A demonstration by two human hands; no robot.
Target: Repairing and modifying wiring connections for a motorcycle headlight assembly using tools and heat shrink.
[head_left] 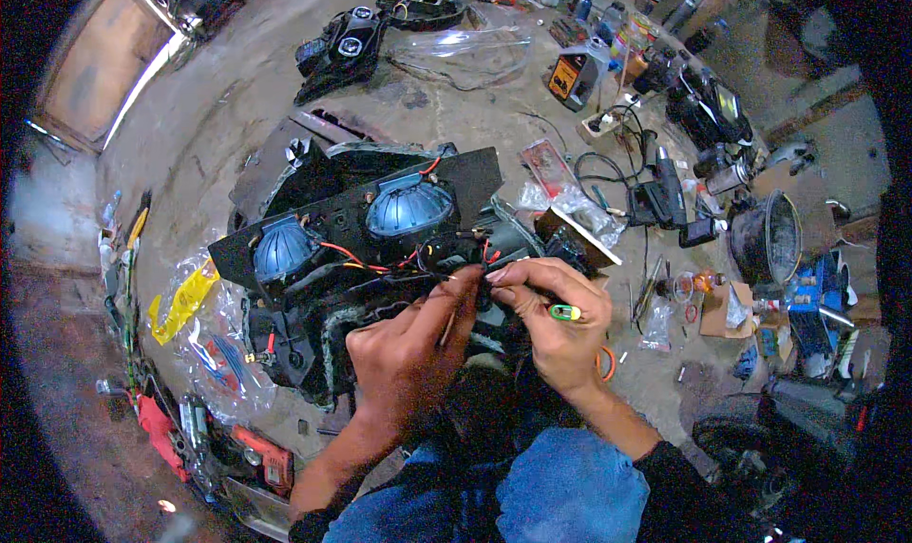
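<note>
Both hands meet at red and black wires [486, 254] on a dark plastic assembly carrying a black plate [337, 210] with two blue ribbed domes [408, 206] [283, 248]. My left hand [408, 353] has its fingers closed at the thin wire ends, the exact grip partly hidden. My right hand [560, 339] pinches at the same wires with thumb and forefinger, and a small green-handled tool [565, 312] sticks out from between its fingers. A white-edged dark block [575, 237] lies just beyond the right hand.
Around me on the concrete floor lie a heat-gun-like tool [655, 196], an oil jug [575, 77], a metal bucket [765, 239], plastic bags with a yellow item [182, 296], a red tool [266, 462], and several bottles and cans toward the back right.
</note>
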